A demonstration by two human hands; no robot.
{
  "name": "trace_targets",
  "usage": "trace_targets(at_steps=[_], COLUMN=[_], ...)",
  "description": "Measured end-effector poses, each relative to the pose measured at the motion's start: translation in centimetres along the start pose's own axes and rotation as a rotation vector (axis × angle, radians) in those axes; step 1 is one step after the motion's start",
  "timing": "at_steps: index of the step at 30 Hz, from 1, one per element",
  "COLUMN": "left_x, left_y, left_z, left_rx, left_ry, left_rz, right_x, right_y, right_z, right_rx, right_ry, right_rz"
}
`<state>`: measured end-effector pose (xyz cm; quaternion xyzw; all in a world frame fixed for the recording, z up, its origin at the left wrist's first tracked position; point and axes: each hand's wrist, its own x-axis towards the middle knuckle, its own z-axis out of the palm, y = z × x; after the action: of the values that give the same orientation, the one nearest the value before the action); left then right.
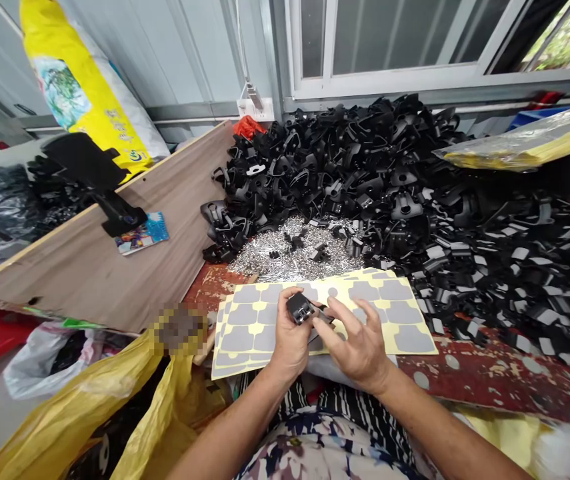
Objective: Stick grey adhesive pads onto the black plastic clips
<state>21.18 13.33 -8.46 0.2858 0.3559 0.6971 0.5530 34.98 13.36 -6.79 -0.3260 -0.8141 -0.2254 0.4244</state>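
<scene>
My left hand point(289, 340) is closed around a small black plastic part point(299, 308), held just above a yellow backing sheet point(417, 319) covered with grey adhesive pads. My right hand point(359, 343) sits right beside it, with fingertips pinched at the part's right side; what they pinch is too small to name. Both hands hover at the near edge of the worn red table point(489, 380), over my lap.
A big heap of black plastic clips point(415, 173) fills the table's far and right side. A pile of small silver metal pins point(289, 257) lies behind the sheet. A wooden board point(115, 273) with a black stand point(99, 180) is at left. Yellow bags point(79, 413) hang at lower left.
</scene>
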Motion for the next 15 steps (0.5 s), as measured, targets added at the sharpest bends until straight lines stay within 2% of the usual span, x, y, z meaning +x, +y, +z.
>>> trace_targets(at_steps=[3,6,8,11,13,15], left_x=[0.4,1.0,1.2,1.5,1.6,1.7], left_y=[0.2,0.1,0.0,0.0,0.4,0.9], left_z=[0.6,0.9,0.7,-0.1,-0.5,-0.8], left_rx=[-0.059,-0.1,-0.1,-0.09,-0.091,-0.067], left_ry=[-0.019,-0.067,-0.066,-0.018,-0.021,-0.071], left_rz=[0.033,0.047,0.058,0.049,0.049,0.061], right_x=[0.6,1.3,1.8,2.5,2.9,3.1], right_y=[0.5,0.6,0.9,2.2,3.1,3.4], right_z=[0.0,-0.2,-0.7,-1.6,-1.8,-1.7], right_rx=[-0.045,-0.063,-0.107,-0.147,-0.003,0.276], right_ry=[0.029,-0.007,-0.038,-0.076,-0.145,-0.246], right_rz=[-0.068,-0.066,-0.022,0.15,0.26,0.349])
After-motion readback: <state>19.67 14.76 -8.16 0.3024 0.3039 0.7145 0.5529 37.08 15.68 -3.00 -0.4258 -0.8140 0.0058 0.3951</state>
